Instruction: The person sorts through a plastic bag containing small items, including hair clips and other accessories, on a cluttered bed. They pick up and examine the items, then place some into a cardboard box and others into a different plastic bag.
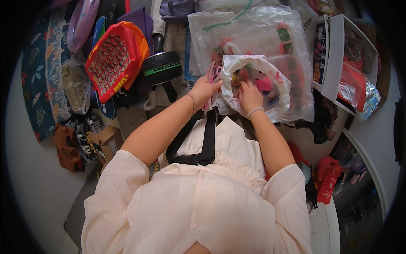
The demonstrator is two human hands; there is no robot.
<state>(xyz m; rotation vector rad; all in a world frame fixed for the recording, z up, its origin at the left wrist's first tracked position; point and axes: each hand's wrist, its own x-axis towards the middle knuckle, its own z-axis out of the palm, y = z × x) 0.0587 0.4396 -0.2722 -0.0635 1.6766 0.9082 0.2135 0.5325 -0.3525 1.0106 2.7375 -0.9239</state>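
Observation:
My left hand (204,90) grips a bundle of thin, flat pink pieces (213,74) beside the left rim of a white plastic bag (278,71). The bag's mouth is spread wide with its edge rolled back. Inside it my right hand (251,96) reaches down, fingertips bent against small colourful things, and whether they pinch one is hidden. A bright pink item (264,84) lies in the bag, to the right of those fingers. Under and behind the bag is a large clear plastic bag (253,28) with red and green contents.
To the left are a red-and-orange printed bag (109,62) and a black ab-wheel roller (162,68) with a green stripe. An open white box (337,63) holds packets at the right. A small cardboard box (109,141) sits at lower left. Black straps (207,136) lie across my lap.

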